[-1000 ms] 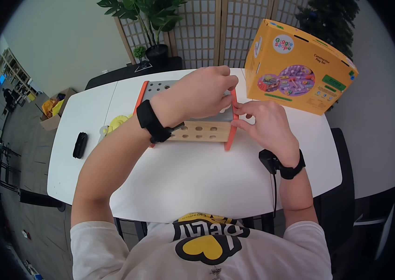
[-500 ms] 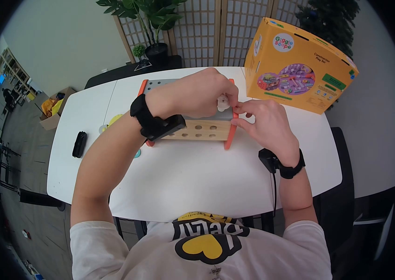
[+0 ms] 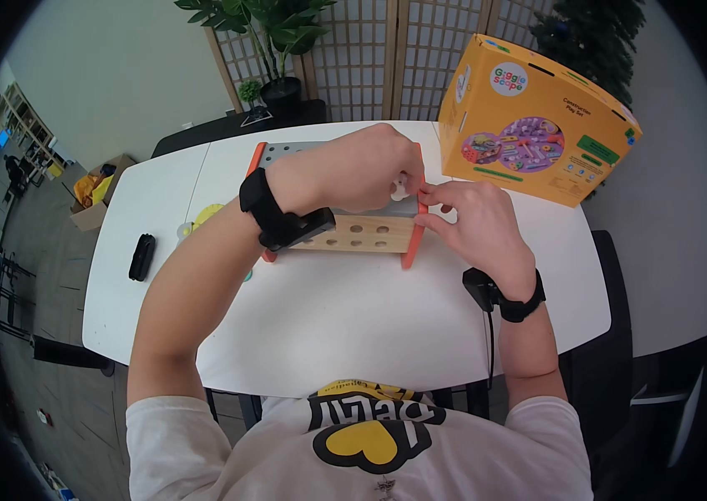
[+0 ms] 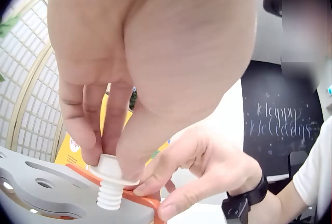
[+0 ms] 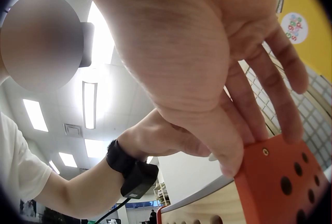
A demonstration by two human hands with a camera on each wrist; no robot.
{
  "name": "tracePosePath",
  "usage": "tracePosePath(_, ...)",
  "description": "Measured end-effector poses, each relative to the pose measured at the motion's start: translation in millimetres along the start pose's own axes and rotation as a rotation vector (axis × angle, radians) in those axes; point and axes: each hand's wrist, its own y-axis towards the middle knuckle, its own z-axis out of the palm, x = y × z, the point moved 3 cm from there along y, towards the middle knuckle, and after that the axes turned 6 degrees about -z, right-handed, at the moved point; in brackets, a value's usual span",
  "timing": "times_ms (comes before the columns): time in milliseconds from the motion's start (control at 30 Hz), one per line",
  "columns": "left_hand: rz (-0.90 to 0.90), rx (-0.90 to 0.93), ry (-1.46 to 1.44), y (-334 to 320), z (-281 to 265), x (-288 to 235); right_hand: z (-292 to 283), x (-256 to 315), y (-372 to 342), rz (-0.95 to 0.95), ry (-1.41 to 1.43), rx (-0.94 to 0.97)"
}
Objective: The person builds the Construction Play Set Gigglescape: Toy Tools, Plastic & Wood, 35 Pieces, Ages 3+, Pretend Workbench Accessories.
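A toy workbench point(image 3: 367, 236) with a grey perforated top point(image 4: 31, 180), a light wooden front with round holes and orange side panels point(image 5: 280, 180) stands on the table. My left hand point(image 3: 362, 169) reaches across it, pinching the head of a white toy screw point(image 4: 110, 195) between thumb and fingers. The screw stands upright in the grey top beside the right-hand orange panel, its ridged shank partly showing above the surface. With thumb and fingertips, my right hand point(image 3: 483, 225) grips the upper edge of that orange panel.
A large yellow toy box point(image 3: 537, 125) stands at the back right of the white table point(image 3: 320, 326). A black case point(image 3: 142, 257) lies at the left. Some yellow and teal pieces show partly behind my left forearm. A potted plant point(image 3: 281, 92) is behind the table.
My left wrist has turned and shifted slightly left, and the white screw under its fingers has come into view. My right hand keeps its place on the orange panel.
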Motion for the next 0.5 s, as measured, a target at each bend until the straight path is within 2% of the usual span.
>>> tracePosePath(67,-0.059,0.072,-0.047,0,-3,1,-1,1,1,0.005,-0.002,0.007)
tracePosePath(167,-0.069,0.017,-0.198,-1,-2,12,-1,2,0,-0.003,-0.004,-0.014)
tracePosePath(267,-0.106,-0.190,-0.027,-3,-3,3,-1,2,-1,-0.013,0.001,-0.030)
tracePosePath(367,-0.230,-0.046,0.152,0,0,-2,-2,2,0,0.003,-0.002,0.000)
tracePosePath(467,-0.231,0.023,0.184,1,1,-5,-2,2,0,0.008,-0.001,0.009)
tracePosePath(500,-0.165,0.022,0.132,1,1,-6,-1,2,0,0.004,0.004,-0.001)
